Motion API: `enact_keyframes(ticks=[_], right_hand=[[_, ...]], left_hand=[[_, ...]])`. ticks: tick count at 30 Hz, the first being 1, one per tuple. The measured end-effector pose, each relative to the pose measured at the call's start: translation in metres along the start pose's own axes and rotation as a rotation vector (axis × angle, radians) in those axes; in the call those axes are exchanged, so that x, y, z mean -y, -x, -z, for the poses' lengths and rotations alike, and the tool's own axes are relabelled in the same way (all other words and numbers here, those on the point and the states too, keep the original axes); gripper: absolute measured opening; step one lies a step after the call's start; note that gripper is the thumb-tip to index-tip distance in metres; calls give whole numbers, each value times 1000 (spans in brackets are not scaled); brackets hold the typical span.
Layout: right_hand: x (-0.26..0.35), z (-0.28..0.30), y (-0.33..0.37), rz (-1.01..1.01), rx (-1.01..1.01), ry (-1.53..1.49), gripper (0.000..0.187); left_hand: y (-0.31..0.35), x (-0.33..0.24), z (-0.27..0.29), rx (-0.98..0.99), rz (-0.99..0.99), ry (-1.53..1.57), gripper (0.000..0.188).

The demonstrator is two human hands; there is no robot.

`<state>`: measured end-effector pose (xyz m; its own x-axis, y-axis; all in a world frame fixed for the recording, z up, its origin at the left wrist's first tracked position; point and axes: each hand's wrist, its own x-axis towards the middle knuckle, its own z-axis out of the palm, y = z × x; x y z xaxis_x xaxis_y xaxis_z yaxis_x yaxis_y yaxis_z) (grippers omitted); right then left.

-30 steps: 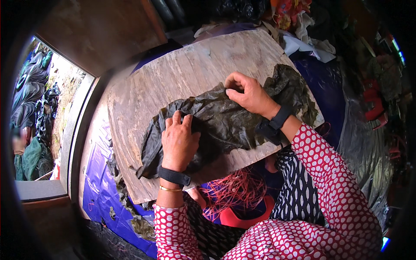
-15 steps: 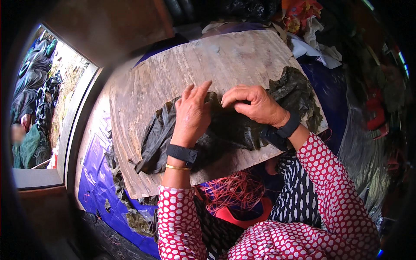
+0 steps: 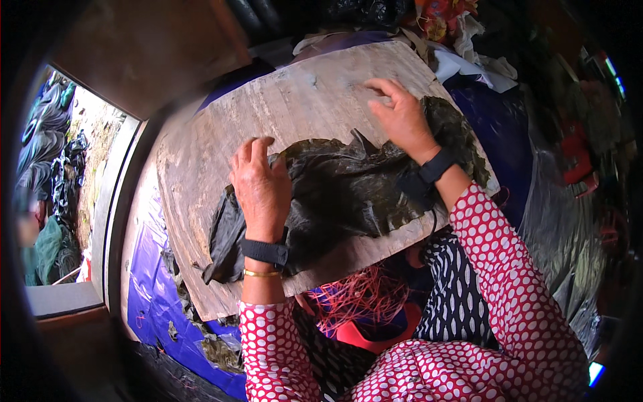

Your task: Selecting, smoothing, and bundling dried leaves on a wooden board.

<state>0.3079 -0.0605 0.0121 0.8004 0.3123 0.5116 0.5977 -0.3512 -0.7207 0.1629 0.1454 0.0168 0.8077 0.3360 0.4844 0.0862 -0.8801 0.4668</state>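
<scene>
Across a wooden board lies a wide, dark, wrinkled sheet of kelp, its far edge ruffled, with one small flap standing up. My left hand is over the kelp's left part, at its far edge. Its fingers are slightly bent and apart from the thumb, and I see nothing held in them. Lifted above the kelp's far edge, farther right, my right hand has its thumb and fingers apart with nothing between them. Part of the kelp is hidden under both hands and wrists.
Red-pink strings lie in a heap below the board's near edge, by a red rim. Blue sheeting with kelp scraps surrounds the board. A doorway frame stands left; white cloth lies at the far right.
My hands have moved apart: the right one up and away from the kelp's far edge, the left one leftward. The kelp's middle far edge now shows, with a flap sticking up.
</scene>
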Motion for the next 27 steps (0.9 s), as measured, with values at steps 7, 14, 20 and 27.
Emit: enact_keyframes(ticks=[7,14,20,27], right_hand=[[-28,61,9,-82,547,534,24],[-16,96,10,-269,622,858,31],[-83,131,16,-473,227,864,50],[-96,143,17,-571,303,729,28]], left_hand=[[28,-6,18,306,-68,-96,46],[52,9,32,645,100,-246,86],[53,8,36,621,97,-278,83],[54,72,56,234,166,-246,48]])
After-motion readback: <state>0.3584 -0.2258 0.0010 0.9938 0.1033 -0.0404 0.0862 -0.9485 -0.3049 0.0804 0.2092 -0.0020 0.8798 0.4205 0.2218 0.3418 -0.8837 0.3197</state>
